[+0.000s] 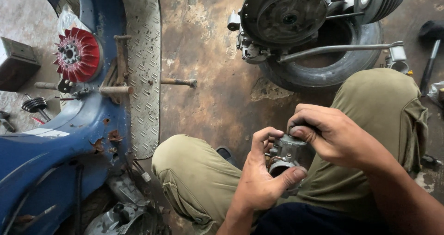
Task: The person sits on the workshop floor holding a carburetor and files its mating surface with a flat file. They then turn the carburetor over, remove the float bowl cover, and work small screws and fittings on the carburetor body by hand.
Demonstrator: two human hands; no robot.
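Note:
Between my knees I hold a small grey metal carburettor (287, 152). My left hand (261, 179) cups it from below, thumb across its round opening and fingers curled behind it. My right hand (330, 135) is closed over its top, fingertips pressing on the upper edge. Both hands sit above my olive trousers (199, 179) while I squat on a stained concrete floor.
A grey scooter engine (282, 18) rests on a black tyre (323, 59) ahead, with a long metal lever sticking right. A blue scooter body (69, 138) with a checker-plate footboard (144, 68) lies at left, beside a red finned flywheel (76, 54). A hammer (431, 50) lies far right.

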